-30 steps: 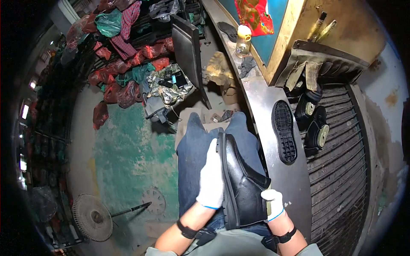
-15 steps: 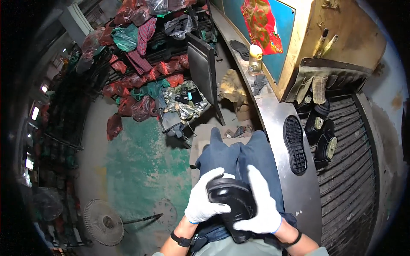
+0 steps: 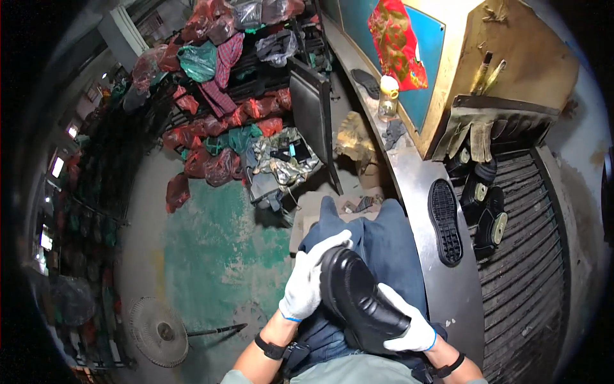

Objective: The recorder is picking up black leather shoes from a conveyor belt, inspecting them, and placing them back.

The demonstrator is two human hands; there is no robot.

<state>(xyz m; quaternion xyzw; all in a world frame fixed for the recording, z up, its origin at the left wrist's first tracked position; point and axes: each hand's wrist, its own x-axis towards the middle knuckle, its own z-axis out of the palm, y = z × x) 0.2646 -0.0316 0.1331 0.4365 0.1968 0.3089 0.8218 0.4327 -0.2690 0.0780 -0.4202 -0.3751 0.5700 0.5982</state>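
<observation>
Above my lap is a black leather shoe [image 3: 355, 291], its upper facing me and its toe pointing up and away to the left. White-gloved, my left hand [image 3: 307, 276] grips the sole edge by the toe, fingers curled behind it. My right hand [image 3: 409, 323], also gloved in white, clasps the other side of the shoe nearer the heel. Parts of the shoe's heel end are hidden by that hand. On the metal bench to my right lies a loose black shoe sole [image 3: 445, 222], tread up.
Black shoes [image 3: 489, 224] sit on a slatted conveyor [image 3: 524, 243] coming from a box-shaped machine [image 3: 511, 57]. A jar [image 3: 387, 102] stands on the metal ledge [image 3: 457, 288]. A fan [image 3: 160, 329] is at lower left. Bagged goods [image 3: 220, 163] fill racks ahead, beside a black padded board [image 3: 310, 105].
The shoe has been turned so that its toe points up-left and more of its upper shows. My right hand has shifted down toward the heel; my left keeps hold near the toe.
</observation>
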